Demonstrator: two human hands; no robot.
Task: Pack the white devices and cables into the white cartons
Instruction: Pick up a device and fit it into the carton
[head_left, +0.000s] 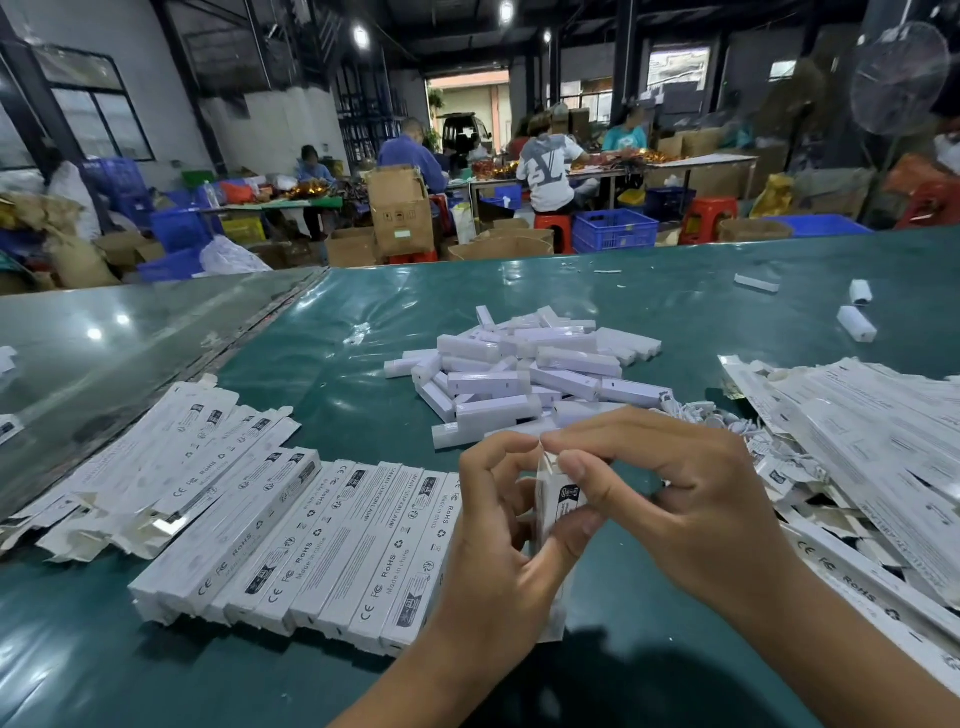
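Desk: a broad work desk (322, 332) under a dark green glossy plastic sheet carries all the stock; the task looks partly done, with plenty left.
Flat stock: at 3 o'clock a big loose heap of unfolded flat white printed cartons (852, 415) lies waiting, apparently none of them filled.
Finished row: at 8 o'clock a tidy row of long closed white cardboard cartons (311, 545) lies side by side, printed faces up; I judge these packed, though their contents are hidden.
Opened cartons: at 9 o'clock, touching that row's far end, a looser pile of white cartons with end flaps hanging open (171, 457); whether they are filled I cannot tell.
Devices: at 12 o'clock a jumbled pile of white oblong plastic devices (524, 369) is not yet packed; a few strays lie at 2 o'clock.
Cables: at 2 o'clock, between the devices and the flat stock, a small tangle of white coiled cables (722, 421).
Carton in hand: at 6 o'clock a slim white carton held end-up (561, 506), touching the finished row's near end.
Left hand: the left hand (498, 525) curls its fingers round the carton's body.
Right hand: the right hand (680, 499) pinches the top flap with thumb and forefinger, seemingly tucking it shut.
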